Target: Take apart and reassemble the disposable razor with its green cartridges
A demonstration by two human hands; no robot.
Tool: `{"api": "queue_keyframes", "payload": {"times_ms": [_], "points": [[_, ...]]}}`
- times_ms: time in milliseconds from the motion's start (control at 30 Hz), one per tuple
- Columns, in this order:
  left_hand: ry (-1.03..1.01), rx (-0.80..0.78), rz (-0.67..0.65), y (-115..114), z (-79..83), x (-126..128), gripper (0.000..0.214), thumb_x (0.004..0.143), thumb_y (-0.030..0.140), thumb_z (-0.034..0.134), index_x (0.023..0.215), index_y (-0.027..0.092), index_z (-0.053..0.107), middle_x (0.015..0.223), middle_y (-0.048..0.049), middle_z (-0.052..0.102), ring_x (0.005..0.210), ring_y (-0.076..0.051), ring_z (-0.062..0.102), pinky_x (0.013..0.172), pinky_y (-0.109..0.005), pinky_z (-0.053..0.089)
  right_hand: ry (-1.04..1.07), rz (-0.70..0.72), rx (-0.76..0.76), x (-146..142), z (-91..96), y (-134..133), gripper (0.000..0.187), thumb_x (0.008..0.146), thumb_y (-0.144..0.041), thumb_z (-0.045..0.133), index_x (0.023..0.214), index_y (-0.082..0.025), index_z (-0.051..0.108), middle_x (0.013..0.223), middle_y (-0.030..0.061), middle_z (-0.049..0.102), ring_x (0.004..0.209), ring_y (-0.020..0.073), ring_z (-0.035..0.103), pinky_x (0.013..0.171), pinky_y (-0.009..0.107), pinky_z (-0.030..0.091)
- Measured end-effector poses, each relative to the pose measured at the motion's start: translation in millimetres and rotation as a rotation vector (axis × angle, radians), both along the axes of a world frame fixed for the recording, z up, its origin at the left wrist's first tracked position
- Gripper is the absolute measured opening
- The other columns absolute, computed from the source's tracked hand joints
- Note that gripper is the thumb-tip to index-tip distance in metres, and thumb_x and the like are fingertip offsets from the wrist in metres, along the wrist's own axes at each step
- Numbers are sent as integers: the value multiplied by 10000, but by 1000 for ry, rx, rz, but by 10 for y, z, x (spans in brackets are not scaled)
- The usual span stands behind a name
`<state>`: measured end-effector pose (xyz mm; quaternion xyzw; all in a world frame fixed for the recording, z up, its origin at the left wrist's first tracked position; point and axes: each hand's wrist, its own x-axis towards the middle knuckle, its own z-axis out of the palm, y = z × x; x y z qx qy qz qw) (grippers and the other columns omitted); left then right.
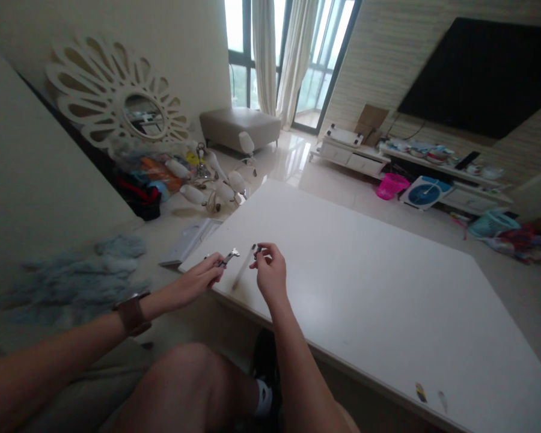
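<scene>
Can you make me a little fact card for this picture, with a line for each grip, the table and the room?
Left grip: holding a small silver-headed tool, exact kind unclear
Right grip: pinching a small dark piece, too blurred to name
Between them: slim pale stick
Table: white tabletop, yellow-and-black item at near right
Wall: black television
Floor: pink basket beside blue-and-white fan
</scene>
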<state>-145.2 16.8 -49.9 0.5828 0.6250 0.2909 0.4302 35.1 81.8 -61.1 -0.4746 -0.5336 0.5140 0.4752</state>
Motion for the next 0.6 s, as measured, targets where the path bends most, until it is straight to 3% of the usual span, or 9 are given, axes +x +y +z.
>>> {"api": "queue_keyframes", "payload": {"times_ms": [100, 267, 500, 600], "points": [[-59, -13, -21, -46, 38, -19, 337, 935, 501, 433, 994, 204, 580, 755, 21, 503, 676, -158, 452, 641, -272, 391, 159, -2, -87, -80, -53, 20, 116, 803, -260, 581, 894, -188, 580, 800, -32, 615, 545, 99, 629, 576, 238, 482], [-221, -10, -86, -68, 107, -2, 399, 970, 519, 386, 889, 195, 604, 739, 13, 512, 680, -144, 485, 643, -261, 397, 375, 10, -244, -184, -144, 55, 189, 743, -289, 664, 868, -190, 562, 811, 3, 709, 604, 123, 673, 593, 235, 463], [-511, -79, 46, -93, 138, 102, 283, 917, 454, 484, 950, 181, 551, 744, 21, 533, 573, -110, 472, 529, -241, 368, 592, -5, -344, -355, -64, -51, 202, 692, -208, 699, 842, -200, 565, 794, -13, 709, 696, 137, 695, 624, 234, 466], [-535, -72, 99, -103, 134, 152, 292, 914, 468, 479, 860, 186, 530, 672, 41, 478, 527, -97, 411, 486, -230, 331, 647, 43, -331, -396, -7, -146, 168, 696, -191, 709, 808, -190, 584, 785, -5, 712, 682, 129, 672, 642, 252, 492]]}}
